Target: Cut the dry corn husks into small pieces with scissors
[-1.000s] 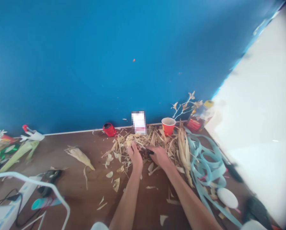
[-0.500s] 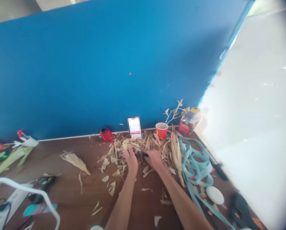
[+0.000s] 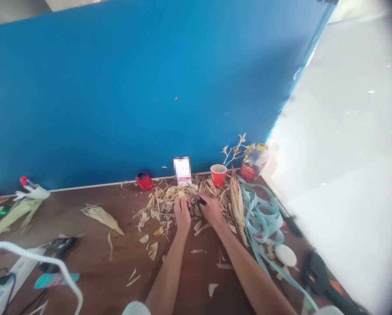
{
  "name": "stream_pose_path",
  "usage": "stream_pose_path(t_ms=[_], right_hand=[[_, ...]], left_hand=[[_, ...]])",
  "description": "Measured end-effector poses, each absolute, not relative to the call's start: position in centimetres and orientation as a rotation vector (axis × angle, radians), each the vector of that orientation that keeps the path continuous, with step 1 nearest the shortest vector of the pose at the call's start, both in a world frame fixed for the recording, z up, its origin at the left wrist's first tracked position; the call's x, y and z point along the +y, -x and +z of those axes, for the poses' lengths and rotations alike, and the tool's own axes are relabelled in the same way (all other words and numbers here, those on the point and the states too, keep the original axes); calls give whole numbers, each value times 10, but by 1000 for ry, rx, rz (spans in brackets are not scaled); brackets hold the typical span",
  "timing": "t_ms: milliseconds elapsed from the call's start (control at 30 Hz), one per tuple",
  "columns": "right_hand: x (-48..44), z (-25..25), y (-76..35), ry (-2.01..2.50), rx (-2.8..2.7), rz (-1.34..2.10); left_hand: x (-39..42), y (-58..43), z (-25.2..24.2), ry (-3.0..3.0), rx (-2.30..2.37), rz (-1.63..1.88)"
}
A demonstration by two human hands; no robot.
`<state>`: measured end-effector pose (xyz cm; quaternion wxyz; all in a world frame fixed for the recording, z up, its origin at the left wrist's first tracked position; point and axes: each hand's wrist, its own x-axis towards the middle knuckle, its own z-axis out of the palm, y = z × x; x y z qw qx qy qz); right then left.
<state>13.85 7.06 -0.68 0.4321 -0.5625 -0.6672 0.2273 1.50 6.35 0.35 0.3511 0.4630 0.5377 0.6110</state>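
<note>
My left hand point(image 3: 182, 213) is closed, its fingers pinching a pale piece of corn husk point(image 3: 181, 193) above the pile. In my right hand point(image 3: 211, 208) is a pair of scissors point(image 3: 200, 200) with dark handles; the blades point up and left, apart from the pinched piece. Under and around both hands spreads a heap of dried husk scraps point(image 3: 161, 203). A phone-like card or screen point(image 3: 182, 169), blurred out, leans on the blue wall just beyond the hands.
A red paper cup point(image 3: 218, 176) and a red spool-like object point(image 3: 144, 181) stand near the wall. Husk bundles lie left point(image 3: 104, 217) and right point(image 3: 238, 205). Coiled light-blue ribbon point(image 3: 264, 214), a white disc point(image 3: 285, 255) and a black glue gun point(image 3: 319, 273) are at right.
The scissors have swung from pointing across at the left hand to pointing more upward. My left hand has turned slightly, and the pinched husk now stands more upright. The view has shifted slightly.
</note>
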Motion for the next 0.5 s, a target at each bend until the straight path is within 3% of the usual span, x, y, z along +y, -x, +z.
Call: stream_pose_path(t_ms=[500], right_hand=[[69,3,-132,1412,-1489,562]], left_hand=[[66,-13,5,-1171,1454,1601]])
